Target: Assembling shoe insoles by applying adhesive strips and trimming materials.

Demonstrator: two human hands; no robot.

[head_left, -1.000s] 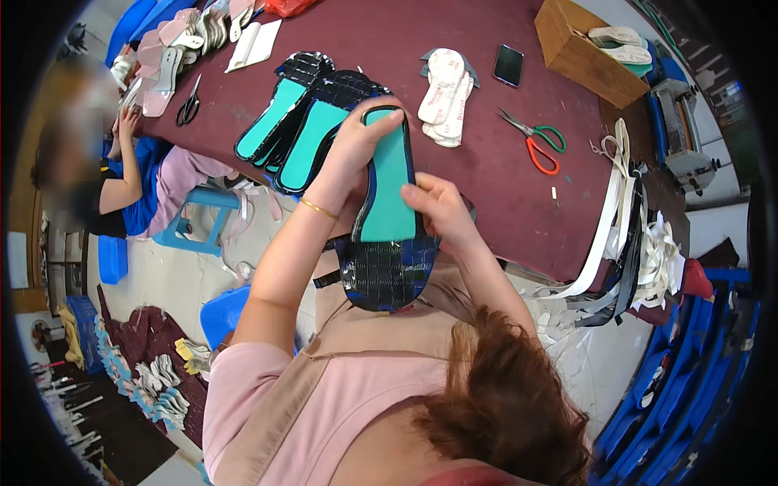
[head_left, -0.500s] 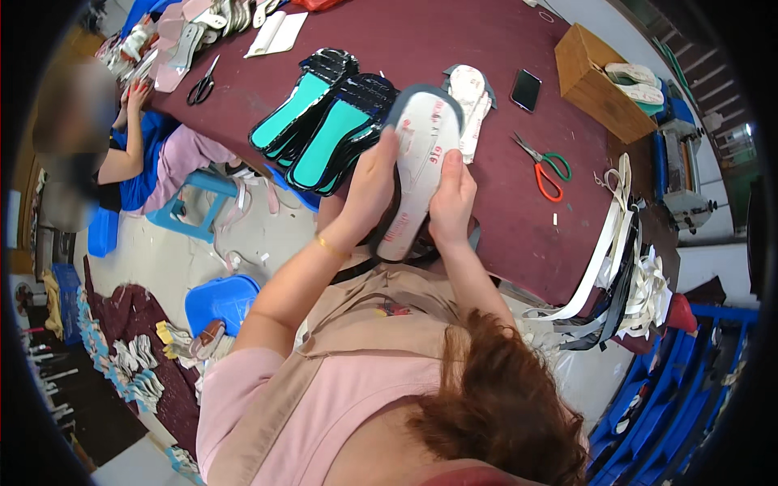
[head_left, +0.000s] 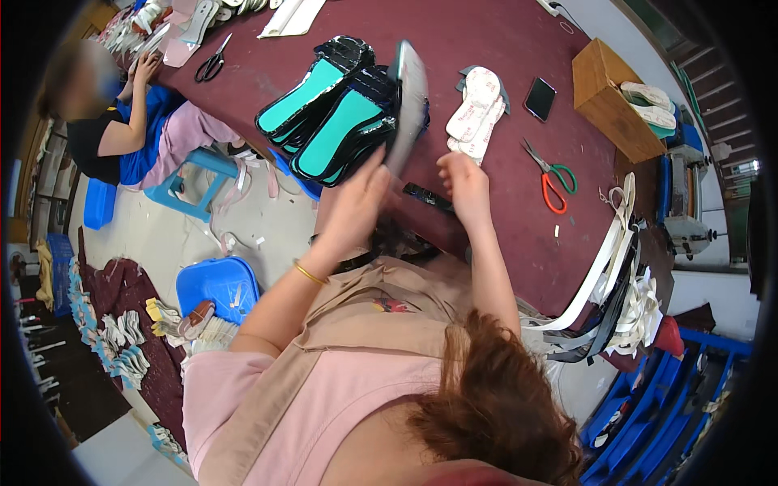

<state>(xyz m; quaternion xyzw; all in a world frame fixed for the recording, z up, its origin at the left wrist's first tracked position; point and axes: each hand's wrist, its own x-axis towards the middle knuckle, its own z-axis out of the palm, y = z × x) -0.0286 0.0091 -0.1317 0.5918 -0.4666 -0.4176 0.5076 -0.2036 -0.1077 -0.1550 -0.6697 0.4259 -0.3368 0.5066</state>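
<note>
A grey-edged white insole [head_left: 411, 101], blurred and tipped up on its edge, stands beside the turquoise-and-black insoles. Its lower end is at the fingers of my left hand [head_left: 356, 202], which appears to grip it. My right hand [head_left: 466, 190] is apart from it, fingers curled in with nothing visible in them, just below a small stack of white printed insoles [head_left: 476, 105]. To the left lie two piles of turquoise insoles with shiny black edges, a farther pile [head_left: 304, 93] and a nearer pile [head_left: 340, 134]. Between my hands a short black strip [head_left: 428, 197] rests near the table edge.
Scissors with red and green handles [head_left: 551, 178], a phone [head_left: 540, 99] and a wooden box [head_left: 604, 97] of insoles are on the right of the maroon table [head_left: 510, 243]. Black scissors [head_left: 213, 61] lie far left, near a seated co-worker [head_left: 121, 134]. White straps [head_left: 596, 267] hang at right.
The insole has left my right hand and turned from face-up to on edge, moving up beside the turquoise piles. My right hand has drawn away from it, fingers curling.
</note>
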